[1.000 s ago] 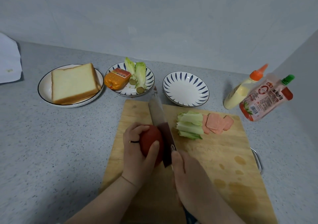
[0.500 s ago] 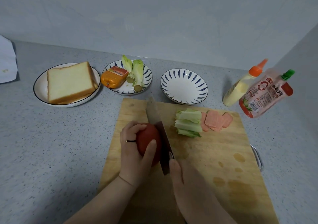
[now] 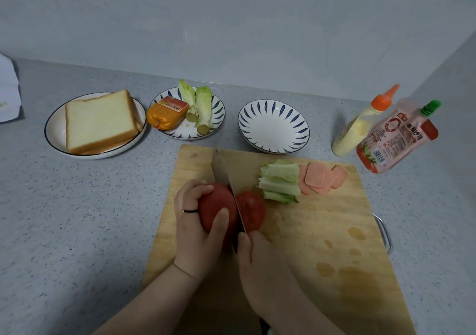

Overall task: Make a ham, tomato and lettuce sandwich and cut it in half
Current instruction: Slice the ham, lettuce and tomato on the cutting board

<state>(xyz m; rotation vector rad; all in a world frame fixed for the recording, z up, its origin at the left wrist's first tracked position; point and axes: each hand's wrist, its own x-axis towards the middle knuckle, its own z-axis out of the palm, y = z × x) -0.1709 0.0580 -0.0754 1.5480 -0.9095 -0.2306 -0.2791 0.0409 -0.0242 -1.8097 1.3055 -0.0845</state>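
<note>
On the wooden cutting board (image 3: 322, 231) my left hand (image 3: 195, 226) grips a red tomato (image 3: 215, 207). My right hand (image 3: 260, 265) holds a knife (image 3: 226, 180) whose blade stands in the cut, and a tomato slice (image 3: 251, 211) lies flat just right of it. Cut lettuce pieces (image 3: 280, 181) and ham slices (image 3: 322, 178) lie at the board's far side. Bread slices (image 3: 99, 120) sit on a white plate (image 3: 55, 131) at the left.
A patterned plate (image 3: 219, 118) holds a wrapped ham sausage (image 3: 167, 113) and lettuce stalks (image 3: 201, 105). An empty patterned plate (image 3: 274, 126) stands behind the board. A mayonnaise bottle (image 3: 360, 126) and ketchup pouch (image 3: 396, 139) lean at the right wall.
The knife has gone down through the tomato, and a slice now lies flat to the right of the blade. My left hand kept its hold on the tomato.
</note>
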